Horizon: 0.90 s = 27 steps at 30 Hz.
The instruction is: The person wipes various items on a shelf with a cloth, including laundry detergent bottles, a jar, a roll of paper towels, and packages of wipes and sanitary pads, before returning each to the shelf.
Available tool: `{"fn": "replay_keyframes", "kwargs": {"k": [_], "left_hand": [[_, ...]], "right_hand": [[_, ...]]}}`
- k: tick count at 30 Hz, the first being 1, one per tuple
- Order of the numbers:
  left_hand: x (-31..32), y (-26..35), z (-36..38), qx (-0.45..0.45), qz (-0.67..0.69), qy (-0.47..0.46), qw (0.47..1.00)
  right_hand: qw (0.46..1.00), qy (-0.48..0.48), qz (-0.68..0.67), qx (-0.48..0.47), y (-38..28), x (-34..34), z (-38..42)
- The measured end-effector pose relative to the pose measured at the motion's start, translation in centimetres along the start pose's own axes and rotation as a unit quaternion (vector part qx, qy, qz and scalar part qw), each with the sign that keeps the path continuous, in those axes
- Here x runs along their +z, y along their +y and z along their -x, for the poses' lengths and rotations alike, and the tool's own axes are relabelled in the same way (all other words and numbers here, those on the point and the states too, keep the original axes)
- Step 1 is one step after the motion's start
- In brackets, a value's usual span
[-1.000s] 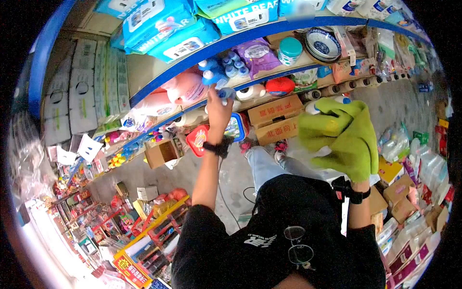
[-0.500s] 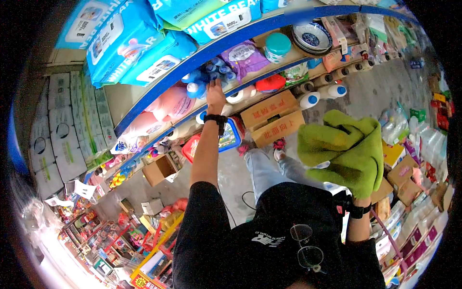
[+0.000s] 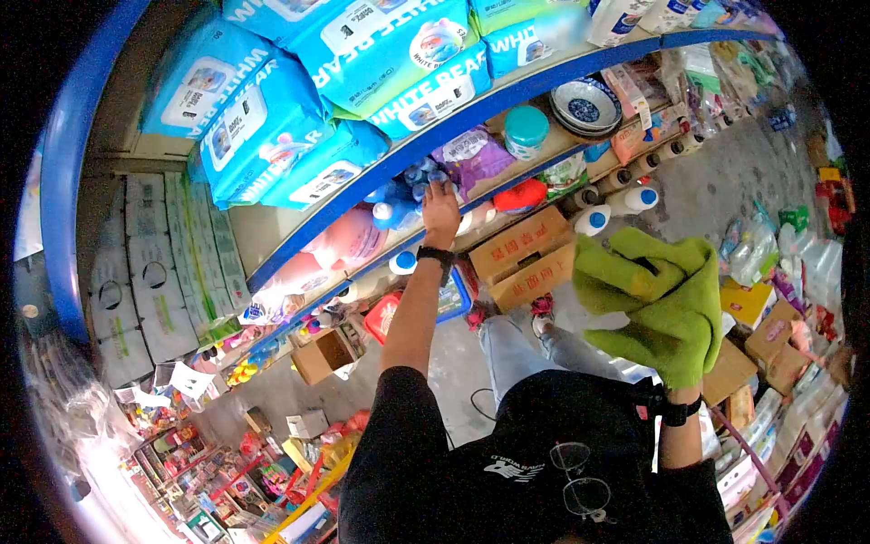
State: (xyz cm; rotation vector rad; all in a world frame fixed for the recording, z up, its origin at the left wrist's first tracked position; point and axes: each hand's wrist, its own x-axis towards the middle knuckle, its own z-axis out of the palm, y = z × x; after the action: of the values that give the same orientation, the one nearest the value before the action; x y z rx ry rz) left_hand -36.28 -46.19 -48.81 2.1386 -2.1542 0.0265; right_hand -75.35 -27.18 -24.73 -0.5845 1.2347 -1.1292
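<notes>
At the blue bottles (image 3: 420,172), left hand (image 3: 441,212) half-open

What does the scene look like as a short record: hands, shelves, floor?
left_hand: left hand at the small blue bottles; grip cannot be told
right_hand: covered by a green cloth; fingers hidden
upper_shelf: blue White Bear packs
shelf_below: pink bottles, small blue bottles, purple pack, teal-lidded tub, patterned bowl
floor_by_shelf: cardboard box with red print, white bottles with blue caps
wrists: black band on left, another on right
</notes>
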Motion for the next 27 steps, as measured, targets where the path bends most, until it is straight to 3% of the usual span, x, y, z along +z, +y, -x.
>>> {"fn": "replay_keyframes", "kwargs": {"k": [3, 4, 9, 11, 13, 15, 17, 18, 19, 21, 23, 25, 26, 27], "left_hand": [[2.2, -0.2, -0.1, 0.002, -0.030, 0.049, 0.998], [1.2, 0.2, -0.4, -0.031, 0.033, -0.029, 0.999], [-1.5, 0.1, 0.7, -0.019, 0.037, -0.045, 0.998], [-3.4, -0.3, 1.7, 0.006, 0.072, 0.063, 0.995], [-7.6, 0.6, 3.1, 0.005, 0.088, 0.050, 0.995], [-12.9, 2.3, 5.1, -0.081, 0.211, 0.102, 0.969], [-17.7, 3.6, 6.8, -0.072, 0.250, 0.129, 0.957], [-20.6, 4.7, 7.8, -0.055, 0.288, 0.143, 0.945], [-23.4, 5.9, 8.7, -0.035, 0.326, 0.156, 0.932], [-28.4, 8.6, 10.4, -0.014, 0.385, 0.144, 0.912], [-32.5, 11.5, 12.0, 0.007, 0.443, 0.136, 0.886], [-35.5, 14.0, 12.9, 0.076, 0.535, 0.109, 0.834], [-36.9, 15.1, 12.8, 0.111, 0.557, 0.103, 0.817], [-37.6, 16.0, 12.6, 0.119, 0.577, 0.097, 0.802]], "right_hand": [[1.000, 0.004, -0.009, -0.002, 0.3, -0.5, 0.5], [1.000, 0.005, -0.012, -0.001, 0.5, -0.6, 0.7], [1.000, 0.010, -0.026, -0.005, 0.7, -1.4, 2.1], [1.000, 0.004, -0.028, -0.009, 0.6, -1.5, 2.3], [0.999, -0.006, -0.029, -0.015, 0.2, -1.3, 2.6], [0.999, -0.020, -0.034, -0.020, -0.6, -0.4, 2.9], [0.993, -0.039, 0.107, -0.041, -2.5, 2.0, 3.0], [0.993, -0.042, 0.104, -0.041, -3.4, 3.2, 2.5], [0.956, -0.068, 0.267, -0.100, -4.4, 4.4, 1.8], [0.792, -0.108, 0.566, -0.201, -6.1, 5.9, 0.8], [0.791, -0.139, 0.484, -0.346, -1.5, 5.2, 0.1], [0.828, -0.203, 0.349, -0.389, 1.1, 4.8, -0.2], [0.909, -0.312, 0.047, -0.271, 0.5, 7.2, 0.7], [0.877, -0.386, -0.259, -0.119, -0.5, 9.2, 1.9]]}}
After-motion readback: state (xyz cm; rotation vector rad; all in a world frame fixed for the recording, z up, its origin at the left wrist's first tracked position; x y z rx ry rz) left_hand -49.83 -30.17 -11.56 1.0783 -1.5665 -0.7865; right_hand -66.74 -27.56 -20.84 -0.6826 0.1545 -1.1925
